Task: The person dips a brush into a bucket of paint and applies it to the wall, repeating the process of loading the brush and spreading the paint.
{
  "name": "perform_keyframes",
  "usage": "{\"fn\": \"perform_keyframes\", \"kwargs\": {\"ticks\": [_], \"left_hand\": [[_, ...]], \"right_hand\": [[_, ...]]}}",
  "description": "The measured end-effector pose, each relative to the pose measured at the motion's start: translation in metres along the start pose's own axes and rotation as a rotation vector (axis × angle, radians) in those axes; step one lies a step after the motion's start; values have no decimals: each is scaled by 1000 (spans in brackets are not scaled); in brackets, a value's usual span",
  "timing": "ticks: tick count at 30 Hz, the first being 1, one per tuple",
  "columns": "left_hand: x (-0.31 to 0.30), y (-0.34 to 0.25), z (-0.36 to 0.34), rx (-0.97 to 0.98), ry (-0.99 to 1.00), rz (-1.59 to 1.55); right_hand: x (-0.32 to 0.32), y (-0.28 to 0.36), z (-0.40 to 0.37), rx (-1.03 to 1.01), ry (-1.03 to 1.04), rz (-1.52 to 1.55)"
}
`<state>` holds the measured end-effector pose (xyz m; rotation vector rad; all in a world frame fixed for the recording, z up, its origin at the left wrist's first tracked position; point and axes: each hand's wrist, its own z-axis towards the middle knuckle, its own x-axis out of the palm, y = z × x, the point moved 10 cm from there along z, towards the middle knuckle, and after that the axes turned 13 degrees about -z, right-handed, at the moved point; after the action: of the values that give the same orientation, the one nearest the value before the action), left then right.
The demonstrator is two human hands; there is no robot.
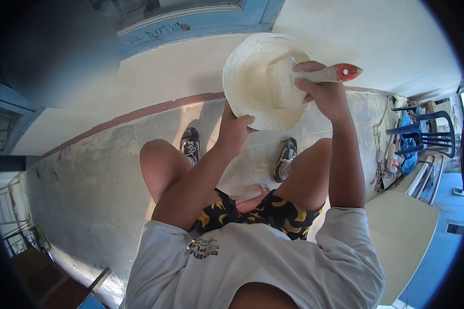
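Observation:
My left hand [234,131] grips the near rim of a round white paint container [237,67], thumb on the inner side and fingers behind it. The container is tilted so its inside faces me, with cream-white paint coating its walls. My right hand [322,90] is closed around the handle of a wide paintbrush [327,74], whose handle end is red with a hole in it. The brush's broad, paint-covered head is inside the container, against the paint. Where the bristles end is hard to make out in the white.
A pale wall [345,36] rises ahead, with a blue window frame [191,33] above. The grey floor [98,190] is stained. To the right lie a dark blue plastic chair [425,131], blue sheeting and debris. My shoes [189,144] are planted below the container.

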<state>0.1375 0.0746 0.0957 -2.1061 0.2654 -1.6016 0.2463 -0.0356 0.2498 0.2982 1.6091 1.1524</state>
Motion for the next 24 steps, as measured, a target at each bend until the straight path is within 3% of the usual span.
{"fn": "perform_keyframes", "kwargs": {"ticks": [7,15,24], "left_hand": [[0,-1,-2,38,-11,-9],[-1,-2,-4,46,-24,6],[0,-6,-2,42,-34,23]], "right_hand": [[25,-6,23,-44,68,-83],[39,-13,41,52,205,-131],[24,-10,29,22,109,6]]}}
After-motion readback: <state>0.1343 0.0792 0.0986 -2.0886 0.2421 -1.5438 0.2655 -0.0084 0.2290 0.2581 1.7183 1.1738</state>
